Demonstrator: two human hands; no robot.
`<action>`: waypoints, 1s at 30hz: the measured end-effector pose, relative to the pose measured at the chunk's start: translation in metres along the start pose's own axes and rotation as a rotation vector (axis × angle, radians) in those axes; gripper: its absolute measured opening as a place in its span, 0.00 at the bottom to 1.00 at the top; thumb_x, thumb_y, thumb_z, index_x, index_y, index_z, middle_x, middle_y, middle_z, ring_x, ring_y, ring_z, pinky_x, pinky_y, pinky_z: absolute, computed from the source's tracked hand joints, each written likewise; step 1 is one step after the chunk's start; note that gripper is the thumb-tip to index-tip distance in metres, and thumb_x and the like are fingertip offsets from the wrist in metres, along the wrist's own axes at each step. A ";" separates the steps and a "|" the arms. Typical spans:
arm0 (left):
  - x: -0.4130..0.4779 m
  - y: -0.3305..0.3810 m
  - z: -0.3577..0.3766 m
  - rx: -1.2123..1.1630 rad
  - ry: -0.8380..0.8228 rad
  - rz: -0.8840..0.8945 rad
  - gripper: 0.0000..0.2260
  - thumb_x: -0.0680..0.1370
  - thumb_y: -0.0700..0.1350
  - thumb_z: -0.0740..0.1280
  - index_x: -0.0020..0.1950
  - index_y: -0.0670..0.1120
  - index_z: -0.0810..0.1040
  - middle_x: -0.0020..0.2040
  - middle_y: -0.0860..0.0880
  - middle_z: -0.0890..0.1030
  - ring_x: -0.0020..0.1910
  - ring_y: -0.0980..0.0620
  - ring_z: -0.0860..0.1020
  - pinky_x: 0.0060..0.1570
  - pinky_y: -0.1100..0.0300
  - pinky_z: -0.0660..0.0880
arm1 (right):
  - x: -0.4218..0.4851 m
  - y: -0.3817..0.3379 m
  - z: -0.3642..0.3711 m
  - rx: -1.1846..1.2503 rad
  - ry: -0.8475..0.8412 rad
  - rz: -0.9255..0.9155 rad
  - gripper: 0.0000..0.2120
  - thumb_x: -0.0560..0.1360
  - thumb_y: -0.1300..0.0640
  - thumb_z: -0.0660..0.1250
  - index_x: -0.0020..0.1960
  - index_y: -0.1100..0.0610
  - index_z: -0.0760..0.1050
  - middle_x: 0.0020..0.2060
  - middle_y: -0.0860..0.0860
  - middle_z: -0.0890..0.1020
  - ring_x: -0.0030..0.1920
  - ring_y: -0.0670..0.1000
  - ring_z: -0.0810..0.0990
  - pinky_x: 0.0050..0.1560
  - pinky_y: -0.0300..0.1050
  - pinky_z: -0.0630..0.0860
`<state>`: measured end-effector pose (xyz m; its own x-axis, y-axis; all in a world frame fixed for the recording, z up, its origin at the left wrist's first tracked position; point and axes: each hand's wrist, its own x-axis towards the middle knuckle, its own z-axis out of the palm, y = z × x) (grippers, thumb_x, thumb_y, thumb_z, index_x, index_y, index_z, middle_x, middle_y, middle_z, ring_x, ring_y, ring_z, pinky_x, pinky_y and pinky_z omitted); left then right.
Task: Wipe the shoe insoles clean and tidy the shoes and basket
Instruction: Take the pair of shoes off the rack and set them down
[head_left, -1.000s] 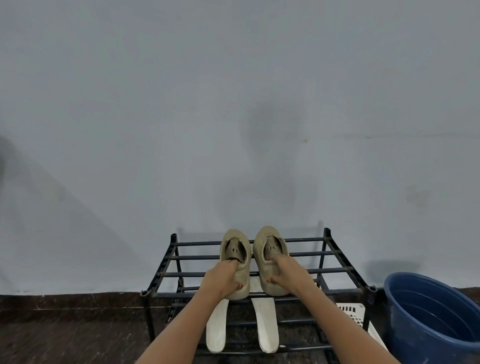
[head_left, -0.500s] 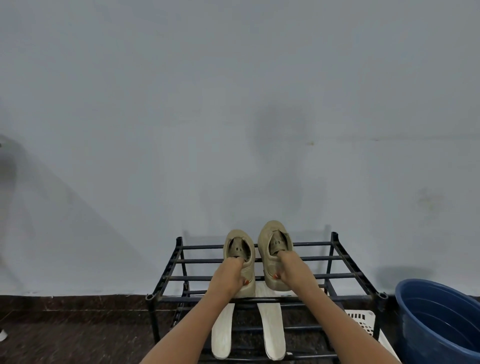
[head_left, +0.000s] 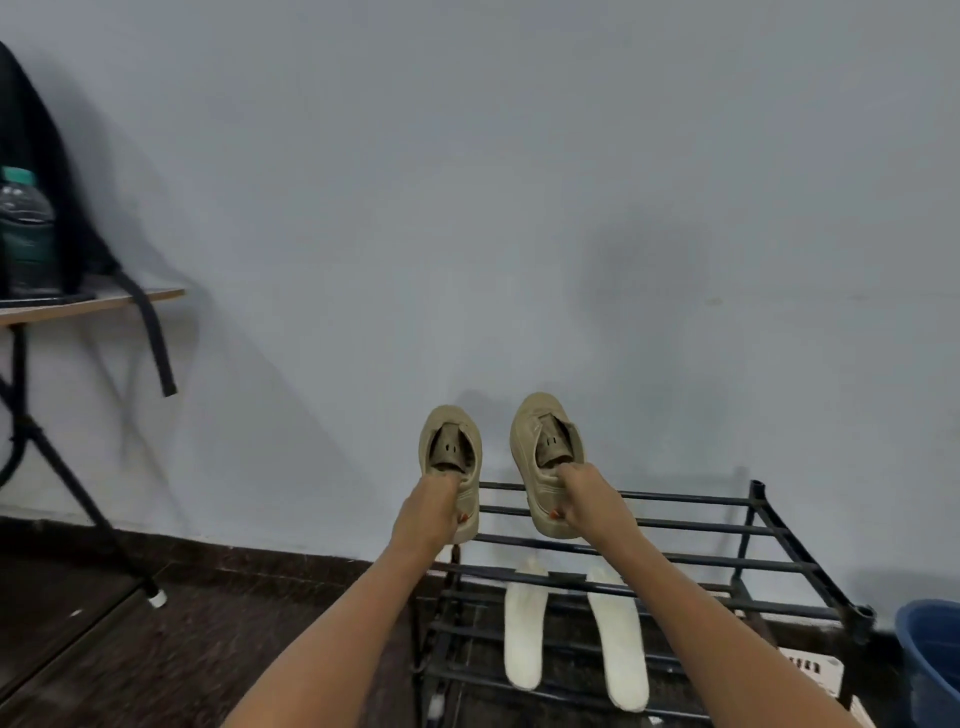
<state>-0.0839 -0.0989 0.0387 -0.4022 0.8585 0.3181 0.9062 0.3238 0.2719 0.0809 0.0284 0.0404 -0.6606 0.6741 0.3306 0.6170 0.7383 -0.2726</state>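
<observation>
Both arms reach straight forward, forearms nearly parallel. The left hand (head_left: 431, 512) grips the heel of the left shoe (head_left: 451, 457), fingers tucked into the opening and thumb pressed on the outside. The right hand (head_left: 592, 499) grips the right shoe (head_left: 545, 452) the same way. Both tan shoes point toe-up toward the wall, the left one at the left end of the black shoe rack (head_left: 727, 564), the right one over its top bars. Two white insoles (head_left: 524, 629) lie side by side on the rack's lower tier. A white basket (head_left: 810, 670) shows beneath the rack's right end.
</observation>
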 end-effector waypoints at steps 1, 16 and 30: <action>-0.008 -0.012 -0.008 0.013 0.005 -0.023 0.05 0.75 0.37 0.61 0.50 0.41 0.73 0.51 0.43 0.77 0.48 0.45 0.76 0.42 0.59 0.68 | 0.000 -0.013 0.003 0.006 -0.005 -0.022 0.10 0.71 0.63 0.64 0.53 0.62 0.70 0.54 0.58 0.75 0.49 0.58 0.76 0.46 0.48 0.74; -0.169 -0.180 -0.049 0.105 -0.040 -0.486 0.10 0.78 0.35 0.58 0.58 0.40 0.70 0.57 0.42 0.75 0.54 0.41 0.76 0.50 0.51 0.73 | -0.030 -0.207 0.108 0.158 -0.223 -0.234 0.07 0.72 0.63 0.61 0.47 0.57 0.63 0.48 0.58 0.73 0.44 0.56 0.75 0.43 0.47 0.72; -0.302 -0.276 0.074 0.051 -0.274 -0.746 0.14 0.80 0.39 0.56 0.65 0.42 0.67 0.62 0.45 0.71 0.62 0.46 0.71 0.54 0.54 0.70 | -0.113 -0.257 0.295 0.027 -0.563 -0.281 0.10 0.76 0.61 0.61 0.45 0.57 0.58 0.47 0.54 0.68 0.51 0.56 0.74 0.38 0.44 0.64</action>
<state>-0.2033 -0.4178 -0.1998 -0.8651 0.4727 -0.1680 0.4175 0.8640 0.2814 -0.1292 -0.2304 -0.1935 -0.9246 0.3578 -0.1310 0.3805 0.8845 -0.2700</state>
